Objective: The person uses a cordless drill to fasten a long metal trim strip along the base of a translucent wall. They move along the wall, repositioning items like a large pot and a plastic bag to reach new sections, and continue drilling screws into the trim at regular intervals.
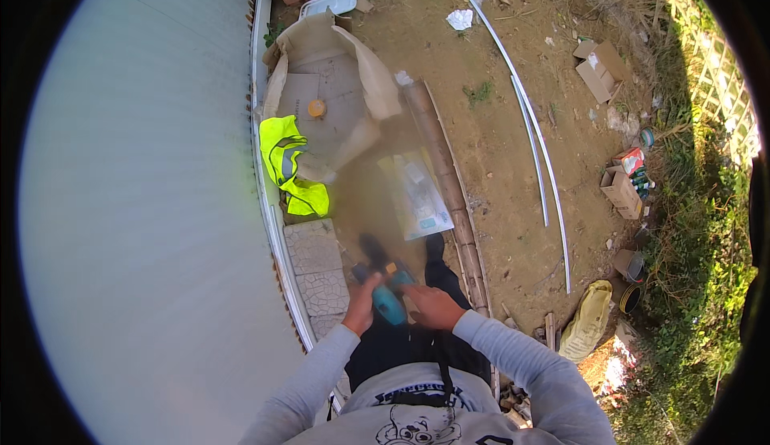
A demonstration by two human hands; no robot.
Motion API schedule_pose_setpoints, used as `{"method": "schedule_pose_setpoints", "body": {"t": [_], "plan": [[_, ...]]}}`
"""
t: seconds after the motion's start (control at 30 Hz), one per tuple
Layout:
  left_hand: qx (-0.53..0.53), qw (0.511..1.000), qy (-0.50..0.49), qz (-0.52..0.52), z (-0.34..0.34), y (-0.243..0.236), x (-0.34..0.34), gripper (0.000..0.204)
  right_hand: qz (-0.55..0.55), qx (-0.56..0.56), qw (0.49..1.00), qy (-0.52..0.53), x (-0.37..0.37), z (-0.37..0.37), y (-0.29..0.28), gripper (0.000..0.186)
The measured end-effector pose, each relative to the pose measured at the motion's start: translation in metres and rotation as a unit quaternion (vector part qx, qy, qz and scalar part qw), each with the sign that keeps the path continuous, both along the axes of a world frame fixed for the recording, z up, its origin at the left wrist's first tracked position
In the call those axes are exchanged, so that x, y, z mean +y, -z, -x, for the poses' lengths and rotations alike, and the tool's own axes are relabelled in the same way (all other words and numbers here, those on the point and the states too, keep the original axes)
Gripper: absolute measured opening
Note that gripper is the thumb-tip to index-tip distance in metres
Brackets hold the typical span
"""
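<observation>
In front of my waist, both hands are closed around a teal-and-black power tool (pixel 389 307) with a small yellow-orange part on its far side. My left hand (pixel 362 304) grips it from the left, fingers curled by a dark piece. On its other side, my right hand (pixel 434 307) has its fingers on a second teal section. A haze over the middle of the picture blurs the tool, so its exact kind is unclear. Just beyond my feet lies a flat, clear-and-white package (pixel 417 196) with a yellow edge.
Along the white wall (pixel 160 188) at left lie stone-patterned slabs (pixel 314 256), a neon-yellow safety vest (pixel 289 168) and a large opened cardboard box (pixel 377 76) holding an orange round item (pixel 317 109). A brown pipe-like length (pixel 449 180) and white strips (pixel 533 124) run along the dirt at right.
</observation>
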State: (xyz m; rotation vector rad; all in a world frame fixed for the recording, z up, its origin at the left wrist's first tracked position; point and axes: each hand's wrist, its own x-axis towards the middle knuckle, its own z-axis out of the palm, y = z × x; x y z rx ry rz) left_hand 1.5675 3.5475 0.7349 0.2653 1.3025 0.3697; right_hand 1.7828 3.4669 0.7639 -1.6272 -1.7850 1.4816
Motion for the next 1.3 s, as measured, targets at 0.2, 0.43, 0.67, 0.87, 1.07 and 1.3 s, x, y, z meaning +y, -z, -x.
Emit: {"method": "schedule_pose_setpoints", "body": {"t": [0.2,0.43,0.67,0.87,1.07,1.3], "plan": [[0.108,0.994,0.006,-0.001,0.029,0.2,-0.024,0.03,0.316,0.036,0.905,0.283,-0.019,-0.07,0.289,0.049],[0.089,0.99,0.113,0.003,0.07,0.286,-0.086,0.02,0.235,-0.287,0.9,0.229,0.043,-0.156,0.569,0.082],[0.063,0.993,0.096,-0.023,0.073,0.292,-0.095,0.019,0.136,-0.216,0.918,0.303,0.099,-0.159,0.722,0.091],[0.075,0.994,0.079,-0.014,0.07,0.297,-0.117,0.02,0.052,-0.282,0.911,0.297,0.084,-0.145,0.749,0.035],[0.06,0.995,0.064,-0.041,0.064,0.3,-0.125,0.017,0.061,-0.17,0.945,0.274,0.076,-0.12,0.673,0.032],[0.056,0.998,0.03,-0.011,0.067,0.295,-0.138,0.027,0.137,0.045,0.928,0.344,0.052,-0.112,0.564,0.02]]}}
